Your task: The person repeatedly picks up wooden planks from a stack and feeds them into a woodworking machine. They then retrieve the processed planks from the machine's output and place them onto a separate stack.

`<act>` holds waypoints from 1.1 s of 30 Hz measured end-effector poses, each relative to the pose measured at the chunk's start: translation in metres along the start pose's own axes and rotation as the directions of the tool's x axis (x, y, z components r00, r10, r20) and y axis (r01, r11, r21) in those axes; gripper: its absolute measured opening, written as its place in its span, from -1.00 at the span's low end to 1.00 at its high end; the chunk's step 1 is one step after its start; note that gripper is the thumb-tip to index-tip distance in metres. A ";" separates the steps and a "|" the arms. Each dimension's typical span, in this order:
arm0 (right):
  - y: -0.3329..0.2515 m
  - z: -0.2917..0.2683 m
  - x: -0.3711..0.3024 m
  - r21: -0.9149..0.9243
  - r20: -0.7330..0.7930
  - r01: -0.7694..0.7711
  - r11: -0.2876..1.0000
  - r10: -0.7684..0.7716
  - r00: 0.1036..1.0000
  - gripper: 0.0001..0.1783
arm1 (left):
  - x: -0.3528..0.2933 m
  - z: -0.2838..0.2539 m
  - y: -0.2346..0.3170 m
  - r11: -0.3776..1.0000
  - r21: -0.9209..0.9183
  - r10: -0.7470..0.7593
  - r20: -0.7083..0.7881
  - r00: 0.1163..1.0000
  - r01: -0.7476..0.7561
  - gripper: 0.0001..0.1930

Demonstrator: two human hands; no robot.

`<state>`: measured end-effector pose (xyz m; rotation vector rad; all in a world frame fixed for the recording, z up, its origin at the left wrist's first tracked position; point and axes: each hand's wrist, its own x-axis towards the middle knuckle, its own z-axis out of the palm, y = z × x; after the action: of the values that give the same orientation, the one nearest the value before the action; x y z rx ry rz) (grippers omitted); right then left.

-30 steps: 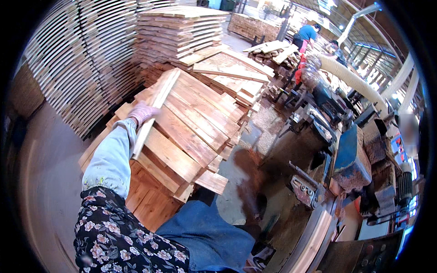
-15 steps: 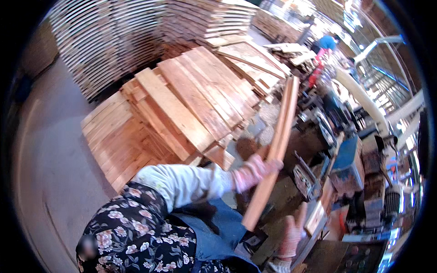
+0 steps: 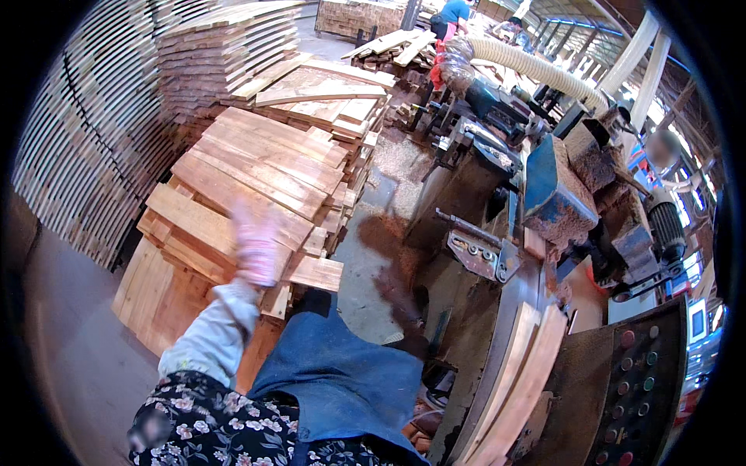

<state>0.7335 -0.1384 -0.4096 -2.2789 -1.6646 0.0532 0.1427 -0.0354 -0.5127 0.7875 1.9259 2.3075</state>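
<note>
My left hand [image 3: 258,245], in a pink and white striped glove, reaches out over a stack of wooden boards [image 3: 268,159]. Motion smears its fingers, so I cannot make out their pose or whether they touch a board. A loose light board [image 3: 186,213] is nearest to it, with a short board end [image 3: 315,273] sticking out to its right. At the lower right, two long wooden strips [image 3: 519,373] lie side by side along the bed of a woodworking machine [image 3: 497,326]. My right hand is out of sight.
A button panel [image 3: 633,388] stands right of the strips. Beyond the bed are a sawdust-covered blue machine housing [image 3: 552,186] and a ribbed hose [image 3: 536,66]. Tall stacked slats [image 3: 78,132] rise at left. Sawdust covers the floor [image 3: 400,167]; a co-worker [image 3: 454,14] is far back.
The two wooden strips have left my left hand and now rest on the machine bed. That hand has swung left over the board stack. My right hand has gone from view.
</note>
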 end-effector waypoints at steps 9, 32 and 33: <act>-0.079 0.099 0.204 0.333 -0.476 0.273 0.902 -0.089 0.875 -0.04 | 0.063 -0.177 -0.055 0.748 -0.002 -0.622 -0.349 0.701 0.663 -0.20; 0.007 0.029 0.071 -0.086 0.004 0.541 0.837 -0.542 0.840 -0.25 | 0.176 -0.107 -0.121 0.668 -0.124 -0.740 -0.218 0.636 0.734 -0.40; -0.001 0.037 0.093 -0.023 0.060 0.528 0.849 -0.526 0.848 -0.28 | 0.171 -0.120 -0.107 0.693 -0.170 -0.719 -0.219 0.659 0.700 -0.44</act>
<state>0.7548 -0.0425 -0.4305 -1.7725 -2.2774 -0.0483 -0.0849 -0.0624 -0.5639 -0.3089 1.7580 1.9952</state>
